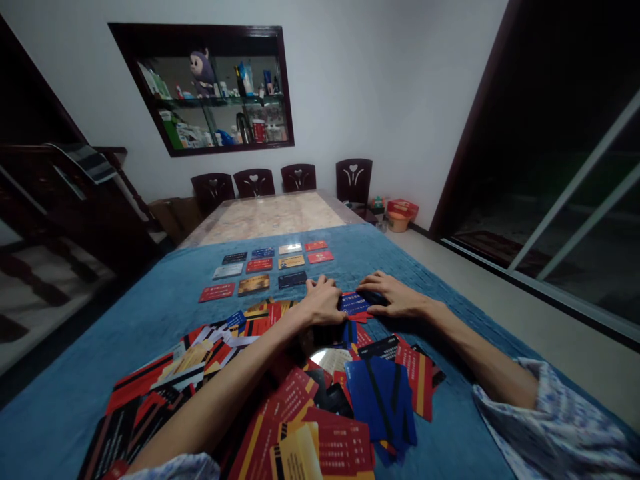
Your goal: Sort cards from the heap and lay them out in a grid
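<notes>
A blue card (356, 303) lies between my two hands, over some red cards at the top edge of a loose heap. My left hand (324, 303) is curled at its left side, with the thumb on the card. From the right, my right hand (395, 297) closes on the same card; something dark shows under its fingers. Beyond my hands, several cards lie face up in rows, among them a black card (293, 280), a gold card (254, 285) and a red card (217, 292). Below my wrists spreads the heap, with blue cards (377, 393) and red cards (345, 443).
A blue cloth (165, 303) covers the near part of the long table; its far end shows a bare marble-like top (280, 213). Dark chairs (354, 180) stand at the far end. A wall shelf (225, 100) holds a plush toy and bottles. Glass doors are at the right.
</notes>
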`<action>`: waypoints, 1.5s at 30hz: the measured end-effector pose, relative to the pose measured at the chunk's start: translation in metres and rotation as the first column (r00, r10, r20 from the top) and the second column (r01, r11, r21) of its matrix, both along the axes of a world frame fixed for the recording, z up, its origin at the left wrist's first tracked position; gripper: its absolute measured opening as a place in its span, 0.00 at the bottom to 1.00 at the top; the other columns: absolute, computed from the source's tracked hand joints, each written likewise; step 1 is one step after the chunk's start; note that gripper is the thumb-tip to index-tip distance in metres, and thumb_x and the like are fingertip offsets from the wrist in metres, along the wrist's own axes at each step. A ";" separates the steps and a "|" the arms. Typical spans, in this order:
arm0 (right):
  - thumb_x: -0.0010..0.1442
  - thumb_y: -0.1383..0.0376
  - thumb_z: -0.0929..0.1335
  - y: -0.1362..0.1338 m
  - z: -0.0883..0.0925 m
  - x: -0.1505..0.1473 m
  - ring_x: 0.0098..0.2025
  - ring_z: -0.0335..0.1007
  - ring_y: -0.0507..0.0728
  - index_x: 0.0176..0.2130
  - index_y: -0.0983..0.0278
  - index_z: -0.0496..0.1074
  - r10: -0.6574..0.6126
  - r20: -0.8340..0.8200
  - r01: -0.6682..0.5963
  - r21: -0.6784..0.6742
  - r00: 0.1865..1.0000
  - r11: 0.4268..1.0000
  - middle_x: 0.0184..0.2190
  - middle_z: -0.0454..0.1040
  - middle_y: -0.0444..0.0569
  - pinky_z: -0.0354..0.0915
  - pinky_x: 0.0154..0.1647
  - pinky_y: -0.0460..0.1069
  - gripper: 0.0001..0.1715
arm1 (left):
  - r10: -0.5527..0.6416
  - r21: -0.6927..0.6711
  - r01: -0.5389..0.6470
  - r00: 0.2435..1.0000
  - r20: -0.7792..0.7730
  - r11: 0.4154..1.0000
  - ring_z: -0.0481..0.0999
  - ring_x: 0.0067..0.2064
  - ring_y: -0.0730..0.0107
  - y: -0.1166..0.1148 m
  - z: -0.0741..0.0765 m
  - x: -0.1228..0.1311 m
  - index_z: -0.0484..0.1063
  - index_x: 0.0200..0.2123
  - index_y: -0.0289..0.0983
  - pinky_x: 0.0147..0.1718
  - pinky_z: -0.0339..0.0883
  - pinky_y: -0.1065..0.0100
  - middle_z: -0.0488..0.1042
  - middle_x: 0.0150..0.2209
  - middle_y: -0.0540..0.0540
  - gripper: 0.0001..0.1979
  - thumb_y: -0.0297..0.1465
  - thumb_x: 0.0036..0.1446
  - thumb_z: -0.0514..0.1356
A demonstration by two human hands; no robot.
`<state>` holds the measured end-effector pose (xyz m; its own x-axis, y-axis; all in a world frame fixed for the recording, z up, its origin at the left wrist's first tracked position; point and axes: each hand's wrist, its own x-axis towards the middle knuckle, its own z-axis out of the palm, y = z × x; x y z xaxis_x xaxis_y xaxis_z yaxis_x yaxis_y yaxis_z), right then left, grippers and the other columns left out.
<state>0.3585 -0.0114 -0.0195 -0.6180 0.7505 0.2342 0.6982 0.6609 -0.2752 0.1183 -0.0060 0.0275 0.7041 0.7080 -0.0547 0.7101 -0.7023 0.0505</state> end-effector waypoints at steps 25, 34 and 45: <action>0.57 0.50 0.71 -0.006 0.010 -0.004 0.49 0.64 0.64 0.54 0.62 0.74 -0.025 0.001 0.025 -0.093 1.000 0.995 0.46 0.71 0.56 0.62 0.53 0.60 0.30 | -0.010 -0.051 0.012 0.999 0.046 0.999 0.64 0.54 0.51 -0.001 0.001 -0.004 0.70 0.45 0.36 0.52 0.58 0.51 0.70 0.48 0.40 0.18 0.39 0.54 0.61; 0.58 0.53 0.70 -0.013 0.018 -0.009 0.49 0.64 0.64 0.53 0.64 0.74 -0.055 0.031 0.057 -0.061 0.998 0.997 0.45 0.70 0.57 0.64 0.52 0.59 0.27 | 0.011 -0.081 -0.005 0.998 0.069 0.997 0.64 0.56 0.51 -0.003 0.002 -0.007 0.69 0.47 0.38 0.52 0.57 0.50 0.69 0.51 0.40 0.17 0.38 0.55 0.61; 0.60 0.50 0.67 -0.012 0.012 -0.006 0.46 0.66 0.63 0.51 0.63 0.75 -0.053 0.026 0.052 0.031 0.998 0.998 0.43 0.71 0.57 0.65 0.49 0.59 0.26 | 0.027 -0.052 -0.026 0.999 0.025 0.998 0.65 0.54 0.50 0.000 -0.001 0.002 0.72 0.41 0.36 0.51 0.59 0.50 0.69 0.50 0.38 0.18 0.43 0.55 0.61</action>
